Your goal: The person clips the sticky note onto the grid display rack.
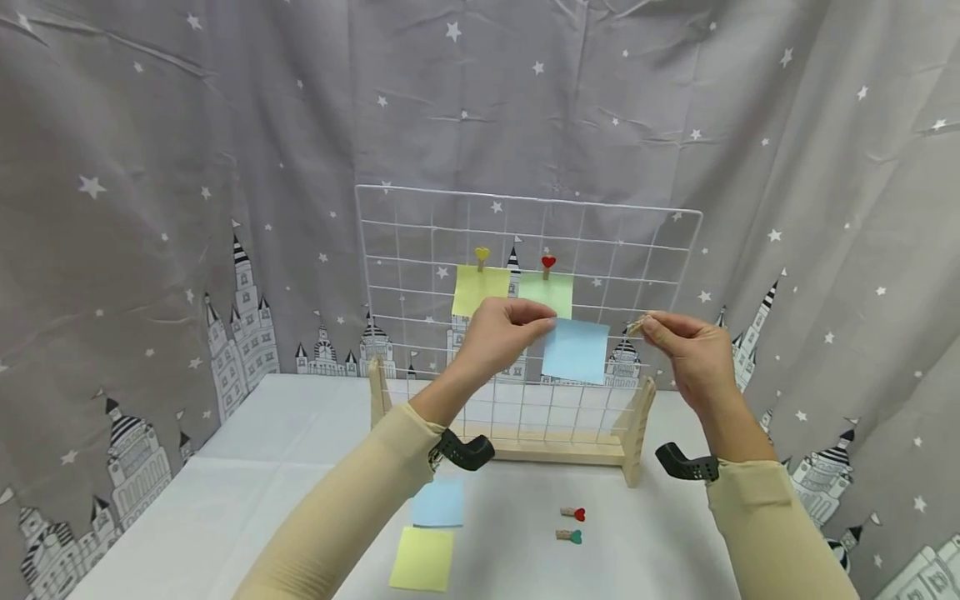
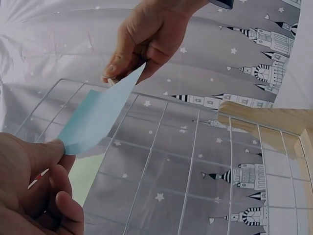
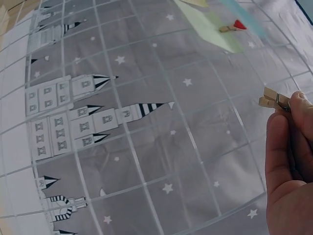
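Observation:
Between thumb and fingers my left hand (image 1: 510,332) pinches a blue sticky note (image 1: 576,352) by its upper left corner, in front of the white wire grid (image 1: 528,200). To its right, my right hand (image 1: 693,354) pinches a small wooden clothespin (image 3: 276,99), whose jaws point toward the grid in the right wrist view. On the grid hang a yellow note (image 1: 476,288) under a clothespin with a yellow heart (image 1: 482,253), and a pale green note (image 1: 558,293) under one with a red heart (image 1: 549,262). The blue note overlaps the green one's lower edge in the head view.
The grid stands in a wooden base (image 1: 555,451) on a white table (image 1: 255,483). Another blue note (image 1: 438,503) and a yellow note (image 1: 422,558) lie in front, left of a red-heart clothespin (image 1: 573,513) and a green-heart clothespin (image 1: 570,536). A grey curtain (image 1: 300,150) hangs behind.

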A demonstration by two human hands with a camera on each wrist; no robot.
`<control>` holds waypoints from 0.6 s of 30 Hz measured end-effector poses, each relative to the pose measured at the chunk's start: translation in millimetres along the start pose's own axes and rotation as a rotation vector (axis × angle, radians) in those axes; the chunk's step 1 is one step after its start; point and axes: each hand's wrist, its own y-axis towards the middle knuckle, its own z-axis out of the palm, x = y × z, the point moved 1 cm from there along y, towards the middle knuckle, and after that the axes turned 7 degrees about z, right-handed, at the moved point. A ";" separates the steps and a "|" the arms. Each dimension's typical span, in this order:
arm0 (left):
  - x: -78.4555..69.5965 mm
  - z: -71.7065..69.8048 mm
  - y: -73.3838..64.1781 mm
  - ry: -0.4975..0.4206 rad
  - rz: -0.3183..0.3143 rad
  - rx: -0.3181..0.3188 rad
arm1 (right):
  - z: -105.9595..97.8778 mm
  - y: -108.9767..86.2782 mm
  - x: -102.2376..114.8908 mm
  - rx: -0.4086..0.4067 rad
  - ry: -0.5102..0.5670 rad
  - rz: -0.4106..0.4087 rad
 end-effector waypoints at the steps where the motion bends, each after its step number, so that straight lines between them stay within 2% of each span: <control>1: -1.8 1.7 2.5 0.000 -0.002 -0.003 | 0.7 1.6 2.2 0.007 0.012 -0.002; 10: -12.7 17.4 21.2 0.046 -0.016 -0.033 | 8.1 14.6 19.7 0.018 0.054 -0.007; 18: -19.2 29.0 33.9 0.026 -0.053 -0.112 | 12.1 22.7 30.9 0.034 0.089 -0.028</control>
